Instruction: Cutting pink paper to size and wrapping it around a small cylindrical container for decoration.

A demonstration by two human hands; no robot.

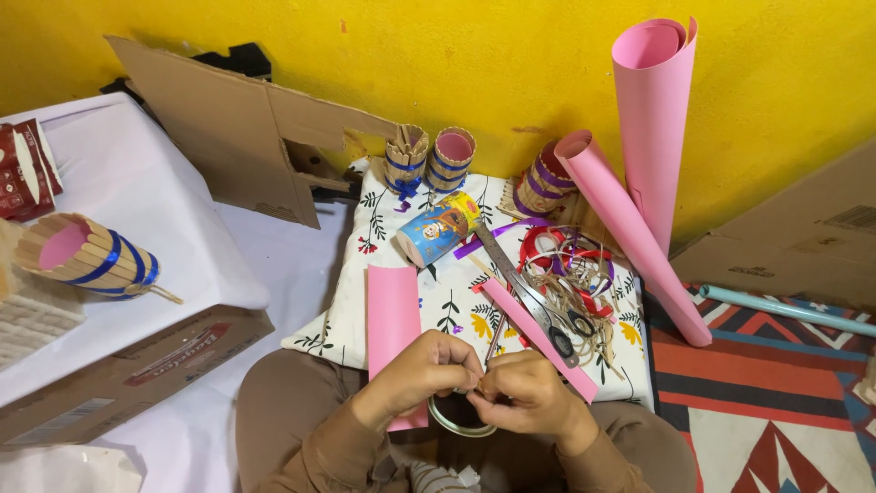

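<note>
Yellow wall and a flowered cushion (438, 310) frame the spot where both hands meet over the lap: the left hand (424, 370) and right hand (529, 394) have their fingers (467, 365) pinched narrow on a small piece I cannot make out, just above a round tape ring (456, 422) that touches them from below. A pink paper strip (394, 319) runs lengthwise under the left hand, while scissors (534, 301) and tangled ribbons (570, 260) lie further out, nearer the right.

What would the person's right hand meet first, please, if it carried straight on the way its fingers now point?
The right hand points left, fingertips pressed against the left hand over a small piece pinched between them, above a clear ring. So it would probably meet the left hand's fingers first.
</note>
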